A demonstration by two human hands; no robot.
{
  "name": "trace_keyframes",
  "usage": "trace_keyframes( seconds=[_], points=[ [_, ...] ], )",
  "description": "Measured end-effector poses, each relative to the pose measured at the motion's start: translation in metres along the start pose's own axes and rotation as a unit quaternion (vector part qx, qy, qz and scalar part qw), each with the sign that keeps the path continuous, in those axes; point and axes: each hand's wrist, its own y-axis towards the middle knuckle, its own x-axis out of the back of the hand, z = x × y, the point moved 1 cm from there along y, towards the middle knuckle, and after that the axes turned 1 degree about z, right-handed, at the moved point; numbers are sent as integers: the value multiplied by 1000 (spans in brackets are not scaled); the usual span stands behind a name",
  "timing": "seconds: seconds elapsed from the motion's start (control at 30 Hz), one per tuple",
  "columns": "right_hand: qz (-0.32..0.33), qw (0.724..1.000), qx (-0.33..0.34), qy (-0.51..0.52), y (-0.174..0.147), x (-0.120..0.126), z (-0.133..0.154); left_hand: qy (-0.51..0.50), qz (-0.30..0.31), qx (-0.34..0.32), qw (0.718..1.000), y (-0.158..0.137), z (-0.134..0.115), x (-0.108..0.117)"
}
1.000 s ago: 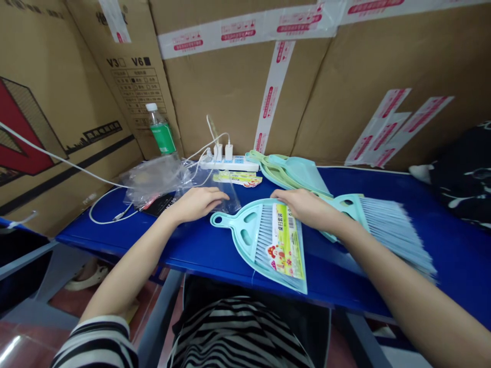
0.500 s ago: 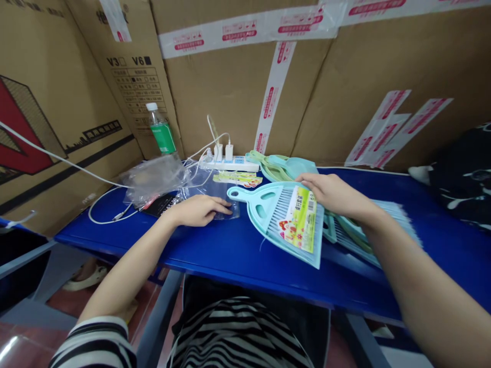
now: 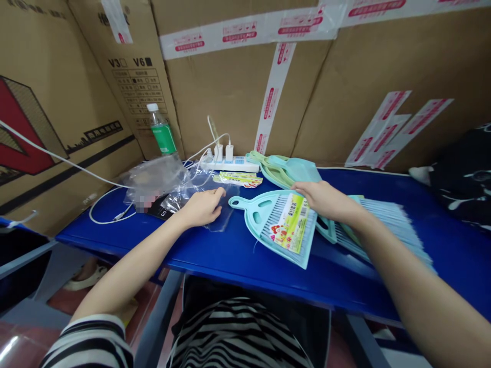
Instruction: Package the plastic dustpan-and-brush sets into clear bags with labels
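Note:
A light-blue dustpan (image 3: 256,217) with a brush nested in it and a yellow-green printed label (image 3: 293,225) lies at the middle of the table, its looped handle pointing left. My right hand (image 3: 320,199) grips its upper right edge. Left of the handle, my left hand (image 3: 205,207) has its fingers curled on a clear plastic bag (image 3: 226,220); the fingertips are partly hidden. Under my right forearm lie more blue dustpans and brushes, with blue bristles (image 3: 397,227) showing. Behind, green and blue dustpans (image 3: 303,167) are stacked.
A white power strip (image 3: 238,164) with plugged chargers stands at the back beside yellow-green labels (image 3: 240,179). To the left are crumpled plastic bags (image 3: 157,176), a green-labelled bottle (image 3: 163,135) and white cables (image 3: 99,222). Cardboard walls (image 3: 238,92) enclose the blue table (image 3: 215,255). Dark fabric (image 3: 460,174) sits at right.
The dustpan in my right hand has come down and slightly left. My left hand has curled its fingers, and the plastic bag beneath it has shifted a little toward me.

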Motion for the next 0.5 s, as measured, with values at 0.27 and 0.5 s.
trace_keyframes(
  seconds=[0.27, 0.5],
  points=[
    [7, 999, 21, 23, 1, -3, 1, -33, -33, 9, 999, 0, 4, 6],
    [-2, 999, 5, 46, 0, -7, 14, -119, -49, -79, 989, -3, 2, 8]
  ],
)
